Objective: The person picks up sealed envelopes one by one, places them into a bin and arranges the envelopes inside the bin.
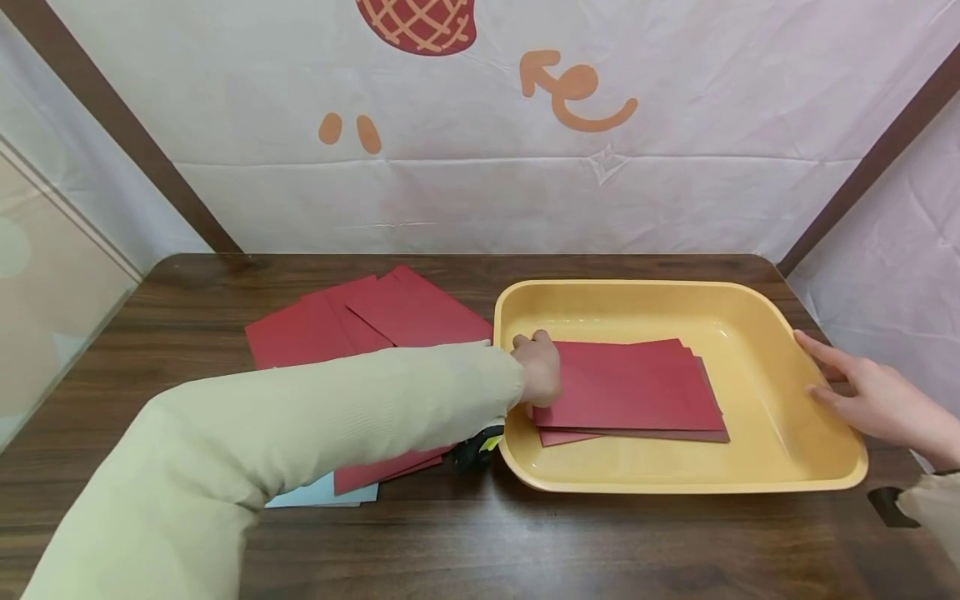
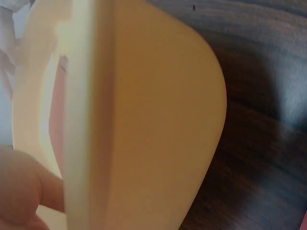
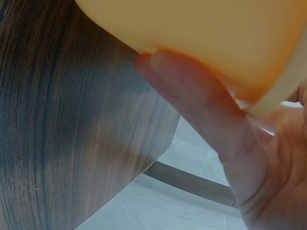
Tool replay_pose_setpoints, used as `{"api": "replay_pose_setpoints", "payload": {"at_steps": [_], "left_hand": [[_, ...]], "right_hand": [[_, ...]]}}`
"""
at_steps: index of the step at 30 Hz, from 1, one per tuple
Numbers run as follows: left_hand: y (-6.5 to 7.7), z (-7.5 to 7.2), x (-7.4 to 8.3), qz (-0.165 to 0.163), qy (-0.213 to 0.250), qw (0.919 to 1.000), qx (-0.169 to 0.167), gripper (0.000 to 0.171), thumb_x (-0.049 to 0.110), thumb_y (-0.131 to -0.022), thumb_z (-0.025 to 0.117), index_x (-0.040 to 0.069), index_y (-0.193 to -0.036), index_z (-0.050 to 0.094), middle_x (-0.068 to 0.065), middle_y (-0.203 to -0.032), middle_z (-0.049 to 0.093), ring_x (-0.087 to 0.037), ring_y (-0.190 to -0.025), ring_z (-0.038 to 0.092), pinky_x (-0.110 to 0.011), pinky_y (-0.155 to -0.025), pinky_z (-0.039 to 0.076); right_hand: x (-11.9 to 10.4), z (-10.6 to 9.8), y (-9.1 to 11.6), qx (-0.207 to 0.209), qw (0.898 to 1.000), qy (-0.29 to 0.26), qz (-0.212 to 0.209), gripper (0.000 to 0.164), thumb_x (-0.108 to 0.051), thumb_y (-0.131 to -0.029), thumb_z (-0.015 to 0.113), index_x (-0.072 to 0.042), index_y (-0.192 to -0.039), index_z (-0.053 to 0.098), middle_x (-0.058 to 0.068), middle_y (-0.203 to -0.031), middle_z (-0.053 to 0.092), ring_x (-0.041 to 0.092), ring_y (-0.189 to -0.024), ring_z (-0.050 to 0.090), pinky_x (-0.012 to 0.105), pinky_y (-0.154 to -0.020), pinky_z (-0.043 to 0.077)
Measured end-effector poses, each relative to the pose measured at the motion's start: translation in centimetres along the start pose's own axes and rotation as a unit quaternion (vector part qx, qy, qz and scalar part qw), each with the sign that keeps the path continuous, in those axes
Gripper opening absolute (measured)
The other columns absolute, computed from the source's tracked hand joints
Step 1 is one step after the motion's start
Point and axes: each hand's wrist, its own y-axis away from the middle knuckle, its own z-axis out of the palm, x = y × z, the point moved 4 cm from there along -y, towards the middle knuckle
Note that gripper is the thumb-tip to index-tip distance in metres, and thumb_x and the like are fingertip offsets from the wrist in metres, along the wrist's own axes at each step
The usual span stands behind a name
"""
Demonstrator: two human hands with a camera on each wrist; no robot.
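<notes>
A yellow plastic tray [image 1: 765,400] stands on the table, with a loose stack of red envelopes [image 1: 626,387] lying inside it. My left hand [image 1: 537,368] reaches over the tray's left rim, its curled fingers at the left end of the stack; the thumb is mostly hidden. In the left wrist view, part of the left hand [image 2: 21,187] shows past the tray's wall [image 2: 153,110]. At the tray's right end, my right hand [image 1: 873,396] holds the rim. One finger [image 3: 192,91] lies against the outer wall in the right wrist view.
More red envelopes [image 1: 420,308] are spread left of the tray, partly under my left sleeve [image 1: 330,425]. Light blue paper pieces [image 1: 322,493] poke out below them. The dark wood table [image 1: 480,542] meets a white printed cloth [image 1: 487,208] at the back.
</notes>
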Motion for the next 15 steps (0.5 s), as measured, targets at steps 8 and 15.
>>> {"api": "replay_pose_setpoints", "payload": {"at_steps": [8, 15], "left_hand": [[-0.29, 0.41, 0.13, -0.004, -0.078, 0.9963, -0.036, 0.061, 0.011, -0.081, 0.065, -0.001, -0.13, 0.031, -0.017, -0.113, 0.042, -0.023, -0.088, 0.055, -0.024, -0.048, 0.052], [-0.01, -0.22, 0.55, 0.019, -0.146, 0.9885, -0.036, 0.048, 0.014, -0.085, 0.06, -0.001, -0.125, 0.038, -0.014, -0.111, 0.043, -0.025, -0.103, 0.048, -0.022, -0.044, 0.05]], "right_hand": [[-0.12, 0.13, -0.07, -0.017, 1.0, -0.012, 0.008, 0.071, -0.012, -0.089, 0.06, 0.006, -0.143, 0.018, 0.037, -0.103, 0.059, 0.045, -0.082, 0.064, 0.036, -0.061, 0.052], [-0.03, 0.08, -0.04, -0.002, 1.0, -0.001, 0.006, 0.072, -0.012, -0.087, 0.063, 0.005, -0.143, 0.02, 0.034, -0.097, 0.063, 0.037, -0.076, 0.067, 0.021, -0.056, 0.046]]}}
